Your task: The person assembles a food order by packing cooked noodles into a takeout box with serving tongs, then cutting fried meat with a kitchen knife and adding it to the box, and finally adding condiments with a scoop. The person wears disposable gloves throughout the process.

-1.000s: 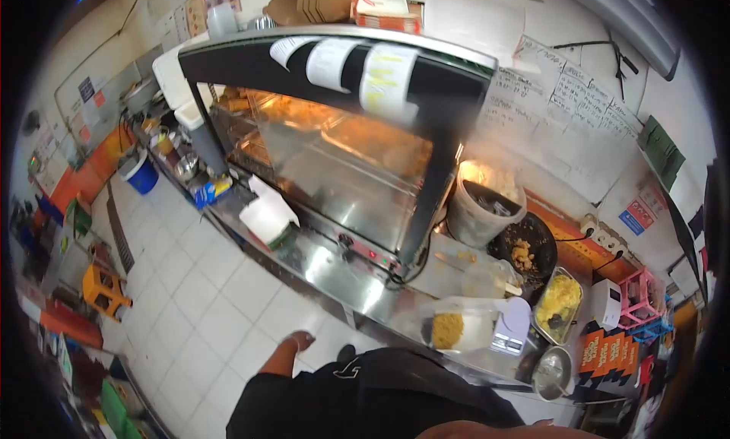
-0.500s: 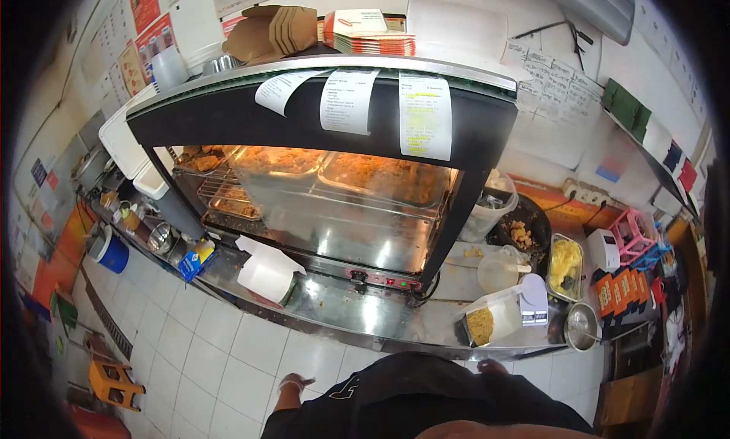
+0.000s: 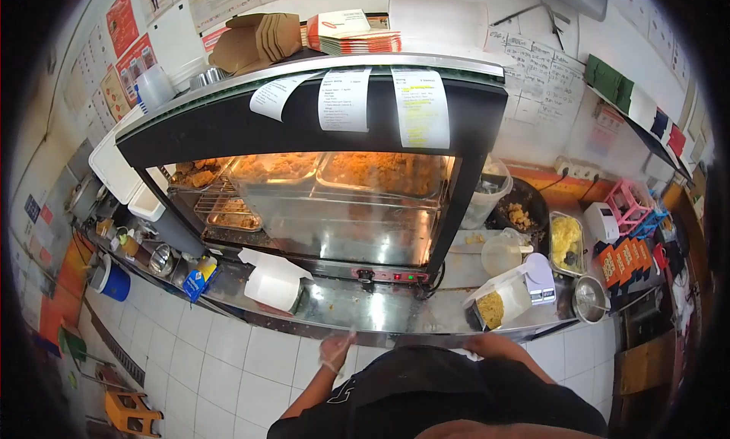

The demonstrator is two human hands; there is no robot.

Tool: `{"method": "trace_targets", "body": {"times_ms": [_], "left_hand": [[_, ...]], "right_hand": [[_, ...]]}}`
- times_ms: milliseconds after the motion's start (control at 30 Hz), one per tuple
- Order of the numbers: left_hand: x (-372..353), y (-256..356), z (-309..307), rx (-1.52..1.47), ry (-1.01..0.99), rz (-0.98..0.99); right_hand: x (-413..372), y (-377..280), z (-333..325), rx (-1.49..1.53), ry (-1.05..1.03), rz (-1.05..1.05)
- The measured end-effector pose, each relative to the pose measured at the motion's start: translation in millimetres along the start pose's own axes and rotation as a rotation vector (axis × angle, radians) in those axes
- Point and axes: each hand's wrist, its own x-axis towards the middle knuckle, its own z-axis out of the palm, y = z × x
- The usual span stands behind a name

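Note:
My left hand (image 3: pixel 334 351) is in front of the counter's near edge, left of my dark shirt. Its fingers look curled together, and a pale band circles the wrist; whatever they hold is too small to make out. On the other side, my right hand (image 3: pixel 489 345) is close to the shirt front, fingers bent inward beside a small white edge I cannot identify. Beyond it, a paper-lined box (image 3: pixel 491 310) with yellow-brown food stands against a white scale (image 3: pixel 541 275). An open white paper box (image 3: pixel 274 283) lies on the steel counter (image 3: pixel 365 310).
A lit warming cabinet (image 3: pixel 342 234) with trays of fried food fills the middle. Rightward are a metal tray of yellow food (image 3: pixel 566 245), a metal sieve or bowl (image 3: pixel 589 298) and a dark pan (image 3: pixel 521 215). A blue-yellow box (image 3: pixel 201 278) lies left; an orange stool (image 3: pixel 131 414) is on the floor.
My left hand has risen and moved right toward the counter edge. My right hand has come up into fuller view, with a white edge beside it. The view has shifted slightly.

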Motion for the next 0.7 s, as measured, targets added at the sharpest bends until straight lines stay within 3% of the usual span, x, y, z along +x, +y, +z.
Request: {"method": "trace_targets", "body": {"times_ms": [67, 100, 167, 233, 367, 400, 500, 600, 633, 700], "left_hand": [[6.3, 65.2, -11.1, -0.305, 0.129, 0.103], [17.6, 86.9, -13.3, -0.312, 0.167, 0.184], [35.5, 128.3, -14.2, -0.451, 0.204, 0.259], [51.2, 164.2, -9.5, -0.672, 0.201, 0.291], [81.3, 178.7, 6.4, -0.847, 0.231, 0.427], [100.3, 154.6, 23.3, -1.186, 0.211, 0.468], [102.1, 139.4, 28.0, -1.062, 0.316, 0.341], [103.8, 123.7, 28.6, -1.164, 0.256, 0.207], [92.1, 131.7, 20.7, -1.043, 0.176, 0.222], [60.9, 161.5, -6.7, -0.791, 0.017, 0.254]], "right_hand": [[9.1, -82.3, -38.0, 0.101, 0.126, -0.214], [13.2, -116.3, -46.9, 0.131, 0.246, -0.359], [17.8, -182.0, -57.2, 0.108, 0.291, -0.565], [13.2, -237.9, -63.9, -0.301, 0.363, -0.631], [45.5, -263.7, -43.9, -0.335, 0.612, -0.874], [56.5, -262.7, -38.7, -0.348, 0.619, -0.893], [72.8, -262.0, -30.2, -0.406, 0.545, -0.879], [72.7, -270.6, -19.2, -0.424, 0.328, -0.869], [72.2, -273.4, -15.8, -0.42, 0.244, -0.872], [77.2, -272.8, -6.0, -0.291, 0.29, -0.999]]}}
